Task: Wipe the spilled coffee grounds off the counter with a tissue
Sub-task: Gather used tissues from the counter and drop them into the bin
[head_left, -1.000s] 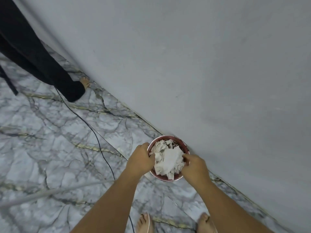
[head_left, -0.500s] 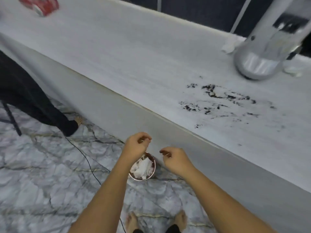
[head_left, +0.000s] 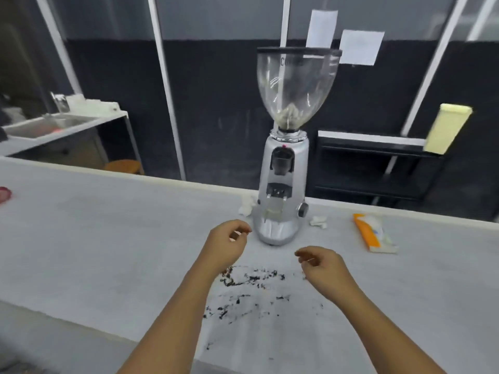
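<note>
Dark coffee grounds (head_left: 251,282) lie scattered on the pale grey counter (head_left: 108,238), in front of the grinder. My left hand (head_left: 225,245) hovers above the left end of the spill, fingers loosely curled, holding nothing. My right hand (head_left: 321,265) hovers over the right end, also loosely curled and empty. An orange tissue pack (head_left: 371,233) with white tissue sticking out lies on the counter to the right. Two crumpled tissues sit by the grinder: one tissue (head_left: 247,206) on its left, another tissue (head_left: 318,221) on its right.
A silver coffee grinder (head_left: 283,184) with a clear hopper stands at the back of the counter, just beyond my hands. A red object (head_left: 4,194) shows at the far left edge. Behind the counter are a sink table (head_left: 54,125) and a black shelf (head_left: 378,168).
My view has risen from the floor bin of used tissues up to the counter. Both hands have left the bin and come up over the spill, empty.
</note>
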A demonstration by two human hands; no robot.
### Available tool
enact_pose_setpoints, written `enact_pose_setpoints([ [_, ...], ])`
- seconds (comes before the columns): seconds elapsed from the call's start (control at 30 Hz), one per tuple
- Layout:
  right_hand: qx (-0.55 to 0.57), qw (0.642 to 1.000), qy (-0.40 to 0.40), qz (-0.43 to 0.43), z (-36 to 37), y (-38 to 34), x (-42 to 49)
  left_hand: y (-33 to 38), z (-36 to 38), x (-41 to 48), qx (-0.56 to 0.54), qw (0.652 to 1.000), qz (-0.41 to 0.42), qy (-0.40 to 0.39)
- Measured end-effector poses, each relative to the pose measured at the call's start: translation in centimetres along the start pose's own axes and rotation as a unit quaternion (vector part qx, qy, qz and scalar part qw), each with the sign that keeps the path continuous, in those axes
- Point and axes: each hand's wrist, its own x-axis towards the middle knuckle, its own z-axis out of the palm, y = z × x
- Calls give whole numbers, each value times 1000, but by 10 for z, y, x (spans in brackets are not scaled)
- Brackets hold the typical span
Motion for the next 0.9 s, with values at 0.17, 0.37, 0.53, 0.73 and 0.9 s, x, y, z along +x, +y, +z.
enact_pose_setpoints([
  [0.17, -83, 992, 82, 45, -8, 34, 100, -44, 27, 100, 69, 997, -33, -34],
  [0.37, -252, 956, 103, 105, 11, 84, 197, -114, 49, 204, 166, 983, -28, -77],
  [0.53, -398, 909, 88, 87, 28, 117, 249, -151, 56, 264, 234, 965, 1, -116],
  [0.73, -388, 912, 78, 111, 34, 125, 267, -171, 67, 304, 269, 943, 11, -197],
  [0.9, -382, 915, 61, 117, 29, 120, 273, -179, 80, 307, 287, 946, 74, -131],
])
